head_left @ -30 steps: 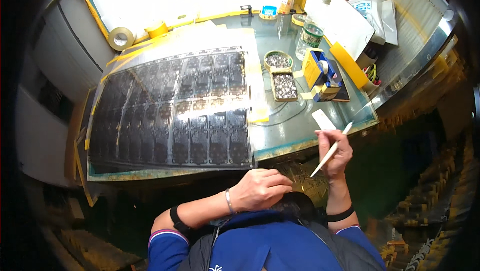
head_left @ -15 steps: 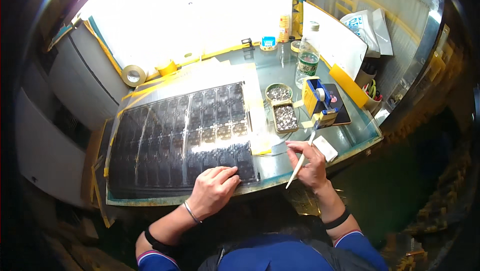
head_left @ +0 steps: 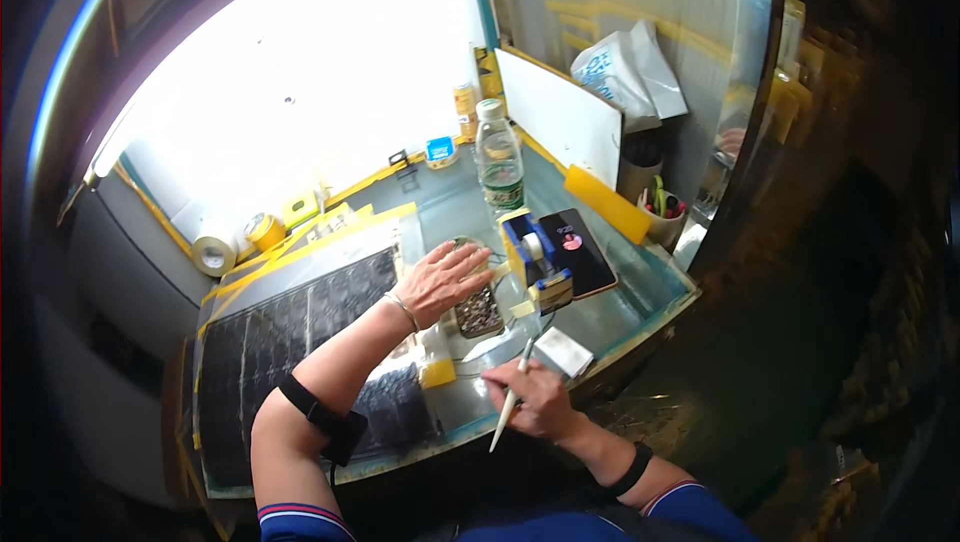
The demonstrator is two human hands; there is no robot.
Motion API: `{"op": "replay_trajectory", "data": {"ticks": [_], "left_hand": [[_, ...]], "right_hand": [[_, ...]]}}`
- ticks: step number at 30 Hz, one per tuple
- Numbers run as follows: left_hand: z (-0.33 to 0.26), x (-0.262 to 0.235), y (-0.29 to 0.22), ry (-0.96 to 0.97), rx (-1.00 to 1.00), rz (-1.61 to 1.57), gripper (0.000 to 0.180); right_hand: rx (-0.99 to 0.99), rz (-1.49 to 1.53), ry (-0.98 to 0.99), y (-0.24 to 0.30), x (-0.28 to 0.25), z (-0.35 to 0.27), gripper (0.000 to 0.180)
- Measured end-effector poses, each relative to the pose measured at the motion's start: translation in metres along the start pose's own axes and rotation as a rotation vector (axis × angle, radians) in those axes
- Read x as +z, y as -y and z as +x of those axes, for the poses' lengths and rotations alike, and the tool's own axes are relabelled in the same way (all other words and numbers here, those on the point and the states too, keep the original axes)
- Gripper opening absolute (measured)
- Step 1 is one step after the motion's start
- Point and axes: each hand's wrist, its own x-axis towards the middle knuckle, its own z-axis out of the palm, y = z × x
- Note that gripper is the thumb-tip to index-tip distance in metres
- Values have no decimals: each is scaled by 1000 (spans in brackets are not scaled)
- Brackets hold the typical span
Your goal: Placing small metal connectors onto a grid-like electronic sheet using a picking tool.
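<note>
My left hand (head_left: 441, 282) stretches out flat, fingers apart, over a small tray of tiny metal parts (head_left: 479, 313) and a round dish behind it. Nothing is held in it. My right hand (head_left: 532, 399) rests near the table's front edge, gripping a white pen-like tool (head_left: 512, 395) that points up toward the tray. A dark panel of several black circuit boards (head_left: 290, 342) lies on the left of the table, partly hidden by my left forearm. A small white pad (head_left: 563, 351) lies just right of the tool.
A blue tape dispenser (head_left: 534, 257) and a dark phone (head_left: 577, 250) sit right of the tray. A plastic water bottle (head_left: 498, 164) stands behind. Tape rolls (head_left: 214, 256) lie at the far left, a white board (head_left: 556, 117) and a cup of pens (head_left: 658, 212) at the right. The glass tabletop (head_left: 620, 307) ends near my right hand.
My left hand has lifted off the circuit boards and reached right and forward over the parts tray. My head has turned right. The right hand keeps holding the tool.
</note>
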Motion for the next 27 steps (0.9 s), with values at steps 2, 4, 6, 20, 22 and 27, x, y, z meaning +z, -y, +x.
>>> {"op": "replay_trajectory", "data": {"ticks": [2, 4, 6, 20, 22, 27], "left_hand": [[12, 11, 1, 3, 40, -54, 59], [21, 12, 5, 6, 77, -58, 54], [27, 8, 8, 16, 97, -65, 49], [23, -51, 31, 471, -466, -57, 54], [15, -43, 29, 544, -559, -131, 64], [22, -25, 2, 501, -889, -420, 76]], "right_hand": [[6, -23, 3, 0, -1, -1, 28], [5, -25, -1, 0, -4, 1, 28], [2, -11, 7, 0, -5, 0, 27], [12, 26, -1, 0, -8, 3, 28], [3, 35, -6, 2, -7, 4, 27], [10, 32, -3, 1, -8, 5, 26]]}}
